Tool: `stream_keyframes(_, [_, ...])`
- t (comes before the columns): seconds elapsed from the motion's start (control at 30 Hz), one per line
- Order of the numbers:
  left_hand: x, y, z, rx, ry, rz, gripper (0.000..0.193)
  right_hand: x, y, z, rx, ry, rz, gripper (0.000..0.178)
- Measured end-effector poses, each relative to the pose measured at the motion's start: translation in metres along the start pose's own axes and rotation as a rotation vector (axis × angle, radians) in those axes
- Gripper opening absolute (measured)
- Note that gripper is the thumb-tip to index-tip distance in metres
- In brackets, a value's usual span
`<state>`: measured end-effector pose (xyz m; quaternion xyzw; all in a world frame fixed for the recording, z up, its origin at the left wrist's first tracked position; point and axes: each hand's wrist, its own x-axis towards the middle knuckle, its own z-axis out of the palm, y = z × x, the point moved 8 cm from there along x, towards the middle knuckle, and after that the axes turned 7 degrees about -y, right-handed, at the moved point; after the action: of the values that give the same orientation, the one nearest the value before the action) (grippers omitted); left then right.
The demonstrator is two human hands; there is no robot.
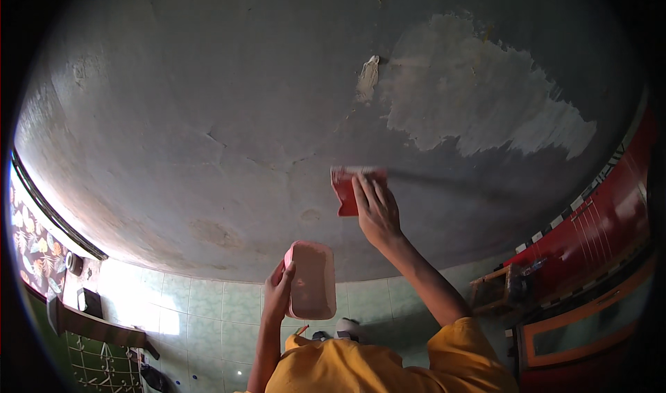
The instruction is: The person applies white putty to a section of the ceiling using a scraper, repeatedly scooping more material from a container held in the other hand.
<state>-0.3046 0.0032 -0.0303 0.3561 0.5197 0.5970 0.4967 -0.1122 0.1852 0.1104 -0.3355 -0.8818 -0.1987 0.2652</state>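
My right hand (378, 212) grips a red putty spreader (345, 193), its fingers laid along the blade. The spreader's pale upper edge is against the grey wall (277, 101). Lower and to the left, my left hand (278, 285) holds a pink rectangular tub (312, 282) by its left side, thumb over the rim. The inside of the tub looks greyish pink; how much is in it I cannot tell. Above the spreader, a thick whitish dab of putty (368, 79) clings to the wall. A wide, ragged-edged pale patch of spread putty (472, 88) lies to its right.
Green floor tiles (236, 303) run along the wall's foot. At the right are a red panel (617, 206) and a wooden-framed glass cabinet (590, 330). A wooden piece with a metal grille (104, 358) stands at lower left, near a leaf-patterned surface (38, 247).
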Motion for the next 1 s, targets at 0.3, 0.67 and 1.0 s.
stream_keyframes(0.3, [0.005, 0.001, -0.004, -0.022, -0.025, -0.035, 0.058, 0.146, 0.044, -0.203, -0.169, 0.473, -0.071, 0.055])
stream_keyframes(0.67, [-0.004, -0.008, -0.029, -0.05, 0.042, -0.059, 0.056, 0.104, 0.027, -0.181, 0.039, 0.331, -0.09, 0.049])
stream_keyframes(1.0, [0.002, -0.01, -0.02, -0.05, 0.015, -0.06, 0.057, 0.019, -0.004, -0.027, 0.066, -0.054, -0.064, 0.055])
